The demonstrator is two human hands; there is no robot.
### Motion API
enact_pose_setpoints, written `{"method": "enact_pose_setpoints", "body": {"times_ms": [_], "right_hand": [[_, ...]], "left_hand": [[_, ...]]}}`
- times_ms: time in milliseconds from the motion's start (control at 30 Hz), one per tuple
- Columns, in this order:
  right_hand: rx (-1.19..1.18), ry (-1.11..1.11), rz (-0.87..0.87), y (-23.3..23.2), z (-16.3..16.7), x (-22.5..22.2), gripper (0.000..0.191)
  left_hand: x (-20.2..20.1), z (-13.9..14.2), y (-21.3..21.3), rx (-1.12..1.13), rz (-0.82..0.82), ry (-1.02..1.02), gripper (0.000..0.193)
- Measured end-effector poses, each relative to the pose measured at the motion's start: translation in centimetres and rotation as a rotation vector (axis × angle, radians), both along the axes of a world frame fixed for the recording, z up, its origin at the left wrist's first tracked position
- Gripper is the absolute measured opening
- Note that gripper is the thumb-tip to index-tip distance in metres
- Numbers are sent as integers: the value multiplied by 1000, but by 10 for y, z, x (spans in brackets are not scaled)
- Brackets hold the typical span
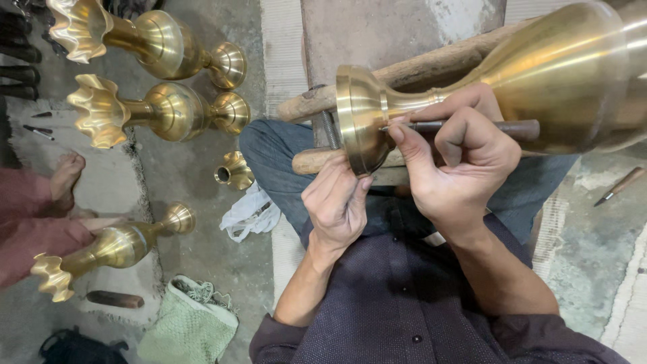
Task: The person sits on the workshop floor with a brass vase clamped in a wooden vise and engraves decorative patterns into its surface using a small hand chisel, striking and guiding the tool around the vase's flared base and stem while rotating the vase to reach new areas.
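A large brass vase lies on its side across a wooden rest, its round foot toward me. My right hand is closed around a dark metal tool with a wooden handle, its tip against the foot of the vase. My left hand sits just below the foot, fingertips touching its lower rim.
Two brass vases with fluted mouths lie at upper left, a third at lower left. A small brass piece, white rag, green cloth, a wooden handle and another person's foot are on the floor. A tool lies at right.
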State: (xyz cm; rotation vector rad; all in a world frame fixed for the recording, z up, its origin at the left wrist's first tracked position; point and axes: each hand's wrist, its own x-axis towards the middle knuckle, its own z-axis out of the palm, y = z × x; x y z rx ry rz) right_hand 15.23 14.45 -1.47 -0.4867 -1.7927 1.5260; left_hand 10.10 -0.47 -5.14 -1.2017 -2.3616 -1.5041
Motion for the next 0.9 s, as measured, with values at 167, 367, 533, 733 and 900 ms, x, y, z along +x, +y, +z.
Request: {"method": "enact_pose_setpoints", "body": {"times_ms": [167, 367, 533, 733, 900], "right_hand": [[3, -11, 0, 1, -3, 2, 55], [0, -29, 16, 1, -10, 8, 55], [0, 21, 49, 2, -12, 8, 58], [-12, 10, 27, 0, -15, 8, 56], [8, 4, 38, 0, -18, 11, 58]], "left_hand": [[-1, 17, 4, -38, 30, -73, 18], [-1, 44, 9, -118, 142, -254, 26], [-4, 45, 13, -83, 141, -305, 21], [2, 23, 6, 15, 34, -111, 21], [1, 3, 0, -49, 26, -3, 19]]}}
